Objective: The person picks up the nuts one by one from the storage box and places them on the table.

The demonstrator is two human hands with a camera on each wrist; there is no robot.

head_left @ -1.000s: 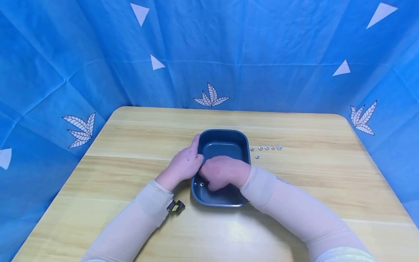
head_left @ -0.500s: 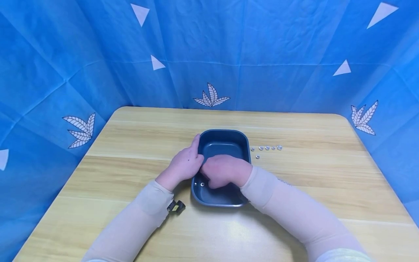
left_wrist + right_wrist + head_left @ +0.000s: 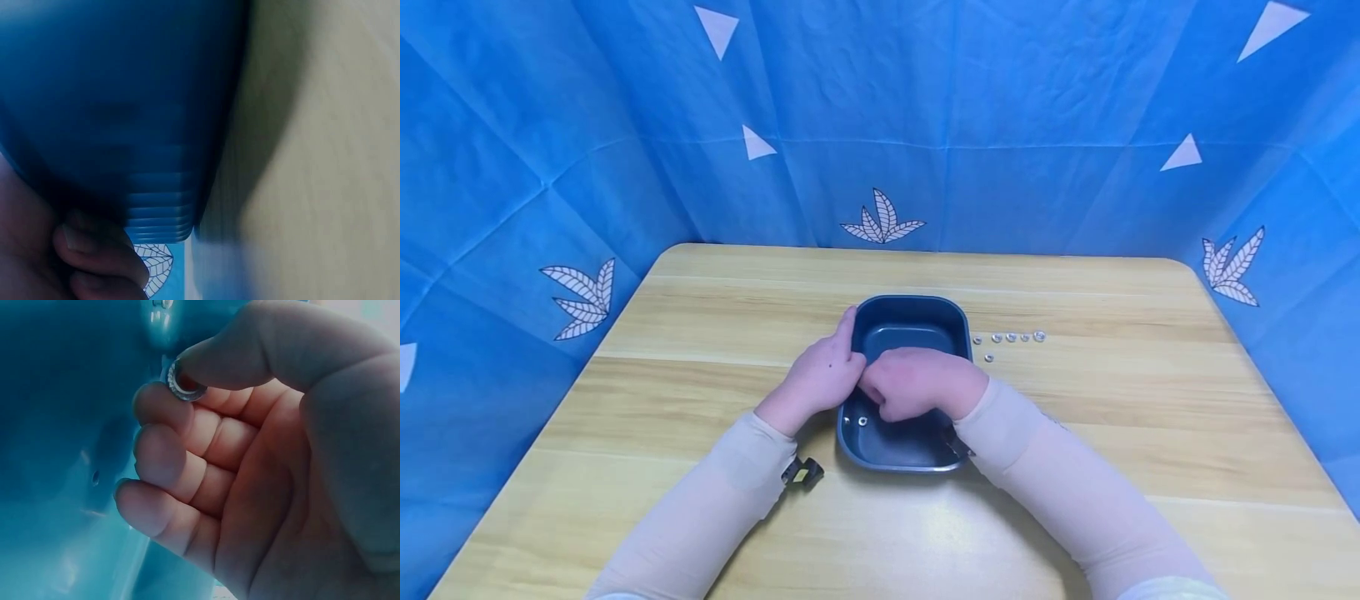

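My left hand [image 3: 822,372] holds the left wall of a deep blue rectangular box [image 3: 912,302], its index finger laid along the rim. In the left wrist view, curled fingers [image 3: 100,256] lie against the box's outer side. My right hand [image 3: 917,382] reaches inside, close to that same wall. Its thumb and forefinger pinch a small silver nut [image 3: 185,384] with a serrated edge, seen in the right wrist view; the other fingers curl below. Another small nut [image 3: 862,422] shows in the box's front left, with a tiny bright metal piece [image 3: 847,421] beside it.
Several silver nuts [image 3: 1011,337] lie in a row on the wooden table [image 3: 1112,375], right of the box, with a single nut [image 3: 988,357] in front of them. A black wrist camera [image 3: 805,472] sits under the left sleeve. A blue patterned cloth [image 3: 1000,167] hangs behind.
My right hand has shifted slightly up and to the right inside the box, its wrist turning a little. The left hand, the box and the loose nuts stay put.
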